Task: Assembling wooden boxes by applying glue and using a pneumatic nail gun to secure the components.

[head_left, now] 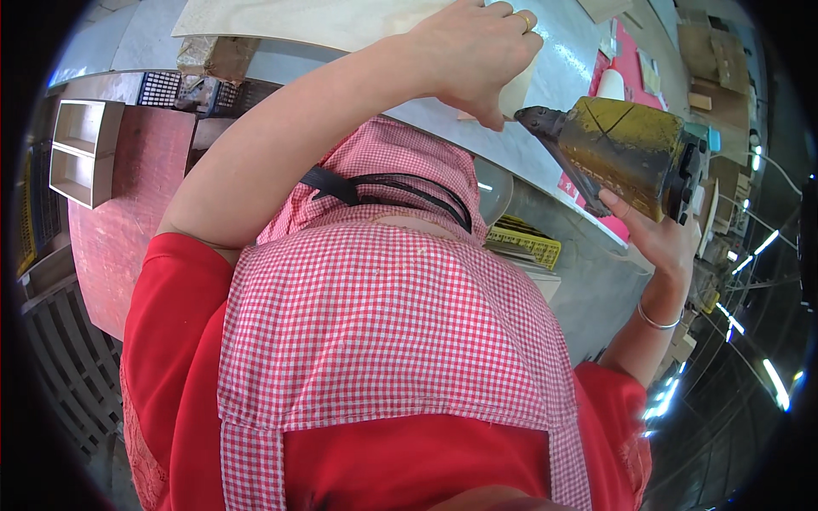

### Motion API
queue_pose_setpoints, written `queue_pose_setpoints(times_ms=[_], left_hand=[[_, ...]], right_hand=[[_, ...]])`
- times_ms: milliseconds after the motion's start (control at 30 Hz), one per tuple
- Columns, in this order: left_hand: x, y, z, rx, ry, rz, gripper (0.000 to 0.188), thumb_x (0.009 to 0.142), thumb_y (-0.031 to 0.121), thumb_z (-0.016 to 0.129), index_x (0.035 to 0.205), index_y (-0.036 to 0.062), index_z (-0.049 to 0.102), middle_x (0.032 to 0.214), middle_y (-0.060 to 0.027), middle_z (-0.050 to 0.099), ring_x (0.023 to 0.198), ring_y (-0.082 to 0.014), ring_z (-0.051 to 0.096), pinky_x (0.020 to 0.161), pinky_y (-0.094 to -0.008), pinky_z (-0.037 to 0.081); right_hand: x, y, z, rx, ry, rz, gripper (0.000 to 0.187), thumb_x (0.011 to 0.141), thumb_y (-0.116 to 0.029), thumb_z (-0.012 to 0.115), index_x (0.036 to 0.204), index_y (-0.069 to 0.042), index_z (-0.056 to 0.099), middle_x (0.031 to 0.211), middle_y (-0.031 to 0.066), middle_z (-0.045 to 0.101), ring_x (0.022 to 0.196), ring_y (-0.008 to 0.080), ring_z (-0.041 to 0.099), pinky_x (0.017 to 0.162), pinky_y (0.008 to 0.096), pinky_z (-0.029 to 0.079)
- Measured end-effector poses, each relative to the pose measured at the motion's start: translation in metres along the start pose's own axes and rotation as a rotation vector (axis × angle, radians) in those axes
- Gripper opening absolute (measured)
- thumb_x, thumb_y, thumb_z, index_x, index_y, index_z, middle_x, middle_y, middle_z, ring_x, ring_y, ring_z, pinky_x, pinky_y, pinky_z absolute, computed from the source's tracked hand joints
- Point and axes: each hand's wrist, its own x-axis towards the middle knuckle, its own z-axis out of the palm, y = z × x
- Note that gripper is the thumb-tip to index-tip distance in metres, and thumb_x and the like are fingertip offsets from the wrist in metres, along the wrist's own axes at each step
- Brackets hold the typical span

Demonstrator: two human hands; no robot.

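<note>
My right hand [660, 238] is wrapped round a worn yellow-and-black nail gun [618, 140], with the thumb along its underside. The gun's dark nose points left, close to the fingertips of my left hand [477, 60]. That left hand, with a ring on one finger, is curled closed over a pale wooden piece [516, 92] at the bench edge. Most of this piece is hidden beneath the hand. Beyond my left forearm lies a large pale wooden board [281, 19].
A grey-white bench [558, 51] runs across the top. At left, a two-compartment wooden box [85, 153] rests on a reddish board [128, 221]. A yellow crate [528, 243] sits below the bench. At right are a white cylinder [611, 85] and stacked boxes [720, 64].
</note>
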Motion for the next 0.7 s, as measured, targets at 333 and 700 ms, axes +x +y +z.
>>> queue_pose_setpoints(times_ms=[333, 700], left_hand=[[0.003, -0.009, 0.018, -0.024, 0.052, 0.019, 0.069, 0.061, 0.039, 0.086, 0.106, -0.0066, 0.06, 0.115, -0.0242, 0.06, 0.11, -0.0359, 0.057, 0.093, -0.0449, 0.045], [0.002, -0.007, 0.027, 0.036, 0.09, -0.012, 0.074, 0.059, 0.044, 0.086, 0.108, -0.0048, 0.061, 0.113, -0.0218, 0.061, 0.11, -0.0337, 0.057, 0.095, -0.0446, 0.044]], right_hand=[[0.002, -0.005, -0.003, -0.072, -0.018, -0.041, 0.049, 0.078, -0.015, 0.086, 0.117, 0.003, 0.064, 0.106, 0.0111, 0.073, 0.091, 0.0176, 0.068, 0.08, 0.0308, 0.055], [0.01, -0.016, -0.005, 0.043, -0.085, 0.08, 0.045, 0.081, -0.02, 0.084, 0.116, 0.002, 0.066, 0.104, 0.0084, 0.073, 0.089, 0.013, 0.067, 0.076, 0.0283, 0.055]])
